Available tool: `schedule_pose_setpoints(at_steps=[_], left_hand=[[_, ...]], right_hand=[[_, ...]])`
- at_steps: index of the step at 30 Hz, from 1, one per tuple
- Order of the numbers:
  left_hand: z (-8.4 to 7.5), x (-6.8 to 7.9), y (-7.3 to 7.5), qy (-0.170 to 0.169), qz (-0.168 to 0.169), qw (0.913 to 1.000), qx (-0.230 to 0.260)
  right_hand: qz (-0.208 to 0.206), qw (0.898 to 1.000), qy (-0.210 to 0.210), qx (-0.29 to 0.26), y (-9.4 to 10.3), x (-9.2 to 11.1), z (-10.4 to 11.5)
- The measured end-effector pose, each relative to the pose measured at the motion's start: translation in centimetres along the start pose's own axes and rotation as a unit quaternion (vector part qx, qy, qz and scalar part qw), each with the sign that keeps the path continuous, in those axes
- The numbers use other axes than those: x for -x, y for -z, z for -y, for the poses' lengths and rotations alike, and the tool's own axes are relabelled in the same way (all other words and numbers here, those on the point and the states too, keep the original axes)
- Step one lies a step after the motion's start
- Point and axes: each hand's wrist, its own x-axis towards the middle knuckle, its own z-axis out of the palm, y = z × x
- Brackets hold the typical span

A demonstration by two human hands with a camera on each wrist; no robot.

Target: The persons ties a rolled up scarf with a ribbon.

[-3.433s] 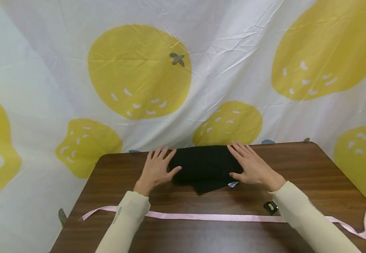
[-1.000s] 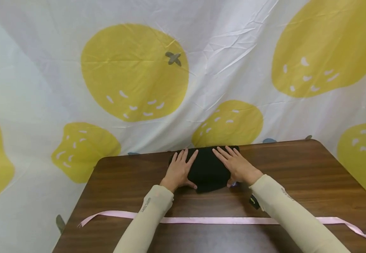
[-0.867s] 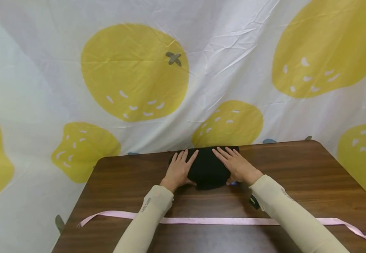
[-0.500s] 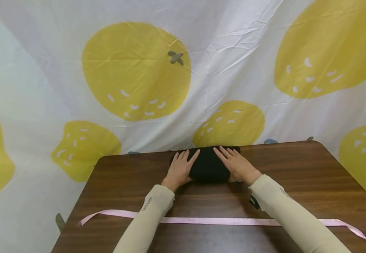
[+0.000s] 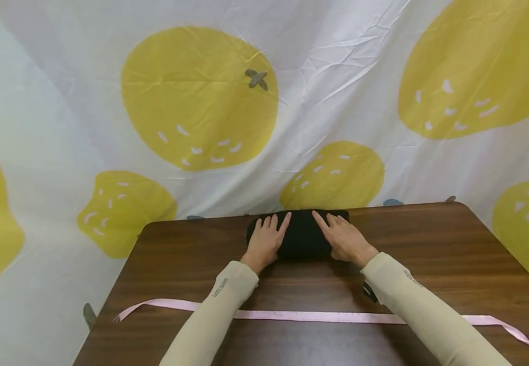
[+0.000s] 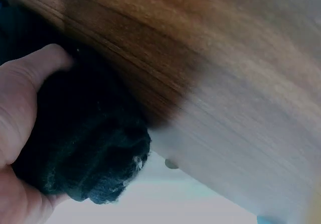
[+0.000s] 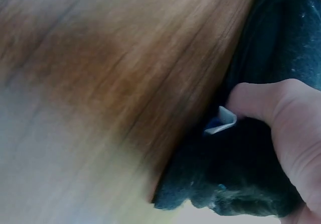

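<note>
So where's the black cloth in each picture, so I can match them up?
Head: the black cloth is just below the middle, at the table's far edge.
Left wrist: on the left side, from the top corner down toward the bottom.
Right wrist: on the right side, from top to near the bottom.
Shared landmark: the brown wooden table.

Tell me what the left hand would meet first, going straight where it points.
Beyond the black cloth it holds, the left hand would probably meet the fruit-print curtain; depth is unclear.
</note>
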Motion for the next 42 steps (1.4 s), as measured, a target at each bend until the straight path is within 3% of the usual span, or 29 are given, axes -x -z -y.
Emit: schedule_pose_setpoints(at_steps=[6, 13, 31, 37, 42], left_hand=[[-0.4, 0.0, -0.5, -0.005, -0.039, 0.9991, -0.016], [-0.3, -0.3, -1.1, -0.010, -0.089, 0.9957, -0.024], [1.0, -0.2, -0.4, 0.013, -0.057, 0.9962, 0.065], [1.3, 0.0, 0.0, 0.022, -0.053, 0.9966, 0.060], [1.8, 0.3, 0.3, 0.027, -0.066, 0.9959, 0.056]], right_hand=[[-0.007, 1.000, 0.006, 0.005, -0.3, 0.2, -0.4], [-0.017, 0.999, -0.013, -0.030, -0.6, 0.2, -0.7], [-0.030, 0.999, -0.007, -0.038, 0.6, -0.6, -0.8], [-0.054, 0.997, -0.003, -0.049, 0.5, -0.6, -0.7], [-0.077, 0.997, 0.005, -0.027, 0.3, -0.8, -0.7]])
